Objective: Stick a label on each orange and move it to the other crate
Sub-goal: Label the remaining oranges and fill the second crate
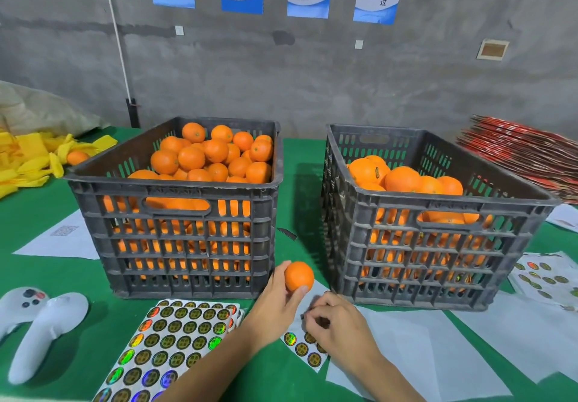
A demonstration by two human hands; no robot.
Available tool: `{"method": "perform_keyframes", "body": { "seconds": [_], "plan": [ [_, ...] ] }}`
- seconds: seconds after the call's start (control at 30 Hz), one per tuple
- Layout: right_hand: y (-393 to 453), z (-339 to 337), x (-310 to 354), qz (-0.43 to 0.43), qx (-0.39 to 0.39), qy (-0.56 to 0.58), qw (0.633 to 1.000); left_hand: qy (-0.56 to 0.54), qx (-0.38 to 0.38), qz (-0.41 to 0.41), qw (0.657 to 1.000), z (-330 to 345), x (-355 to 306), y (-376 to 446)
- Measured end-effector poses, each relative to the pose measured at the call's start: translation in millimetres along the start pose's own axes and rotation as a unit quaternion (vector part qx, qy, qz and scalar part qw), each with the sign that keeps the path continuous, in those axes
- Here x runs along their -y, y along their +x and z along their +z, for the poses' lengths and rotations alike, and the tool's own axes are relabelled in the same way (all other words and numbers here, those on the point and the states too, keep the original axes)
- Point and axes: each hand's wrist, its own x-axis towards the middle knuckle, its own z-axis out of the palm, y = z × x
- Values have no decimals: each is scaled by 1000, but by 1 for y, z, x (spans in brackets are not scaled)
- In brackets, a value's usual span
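Left hand (275,301) grips a round orange (299,276) with no clear long axis; right hand (336,323) fingertips pinch at a sticker sheet (301,347)

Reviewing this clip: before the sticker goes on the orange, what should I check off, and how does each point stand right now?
1. Round orange held firmly in the left hand: ok, thumb and fingers curl round it, clear of the table.
2. Right hand at the small sheet of round gold stickers: ok.
3. Sticker already peeled onto the right fingers: cannot tell, the fingertips hide it.
4. Held orange still unlabelled: cannot tell, only one side shows.
5. Room in the dark slatted plastic crate on the right: ok, its pile sits lower than the left crate's.
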Motion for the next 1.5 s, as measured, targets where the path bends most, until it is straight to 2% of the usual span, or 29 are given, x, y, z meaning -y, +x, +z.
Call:
{"method": "perform_keyframes", "body": {
  "seconds": [0.13,0.3,0.43,0.53,0.6,0.67,0.8,1.0,1.07,1.17,1.27,1.33,1.4,1.47,1.5],
  "plan": [
    [1,-1,2,18,-13,-3,1000,-1,-1,-8,1000,1,1,-1],
    [15,-23,14,110,-142,16,984,-52,-5,-24,998,-2,-4,1],
    [32,-51,40,61,-179,-107,976,-140,-13,-12,990,-11,-23,-1],
    [35,-67,63,-21,-220,-171,960,-193,-30,19,981,-24,-49,-3],
    [35,-75,71,-88,-258,-143,951,-217,-36,36,975,-37,-70,-4],
    [36,-88,78,-117,-273,-111,948,-255,-47,47,965,-53,-91,-1],
    [45,-118,92,-134,-288,-162,934,-267,-60,74,959,-84,-136,13],
    [77,-177,102,-82,-367,-196,906,-175,-44,94,979,-124,-206,42],
    [90,-191,94,-37,-369,-199,907,-115,-92,103,984,-145,-214,49],
    [106,-207,76,1,-371,-135,919,-2,-152,94,984,-177,-212,65],
    [110,-215,62,29,-364,-93,926,101,-167,44,980,-206,-193,85],
    [111,-214,60,57,-360,-72,928,160,-131,-8,978,-225,-177,96],
    [113,-212,61,70,-363,-64,927,232,-50,-88,967,-242,-156,106],
    [114,-208,66,66,-369,-63,925,325,57,-183,926,-258,-127,115],
    [115,-206,69,54,-375,-62,923,357,84,-210,906,-265,-112,121]
  ]
}}
